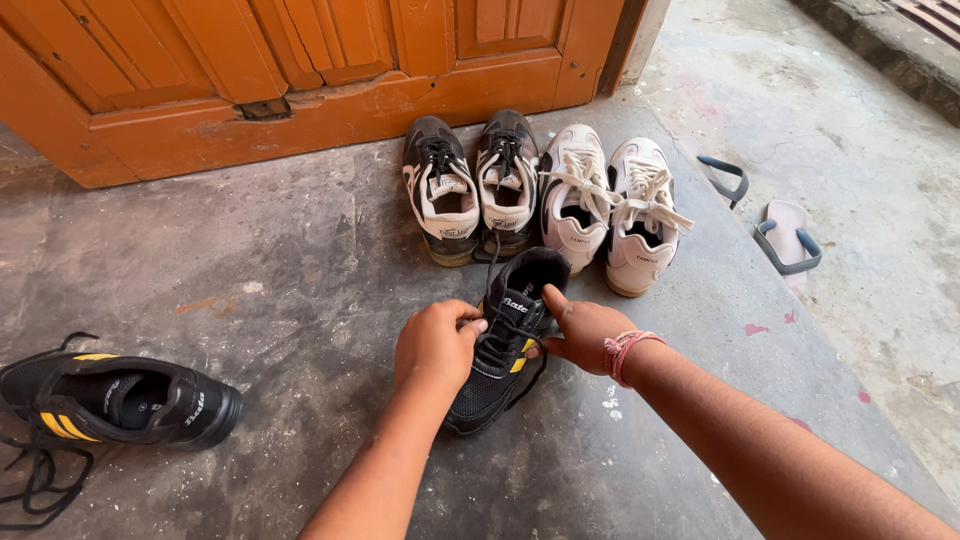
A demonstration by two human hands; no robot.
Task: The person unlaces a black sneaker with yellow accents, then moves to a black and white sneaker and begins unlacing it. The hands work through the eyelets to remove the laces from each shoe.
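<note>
Down on the grey concrete floor (300, 250), both hands are working at a black sneaker with yellow marks (503, 345) lying toe-near in the middle. The left hand (437, 345) is curling closed, pinching its black laces (497, 345); the right hand (583, 333), wearing a pink thread wristband (622, 352), is gripping the shoe's side with thumb raised. Its mate (120, 400) is lying far left, laces trailing. Beyond, black-and-white sneakers (470, 185) and white sneakers (610, 205) are standing against an orange door (300, 80); slippers (765, 215) are resting right.

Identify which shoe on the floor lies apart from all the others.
The black-and-yellow shoe at far left, laces trailing loose; its mate is between both hands, near the two pairs by the door.
</note>
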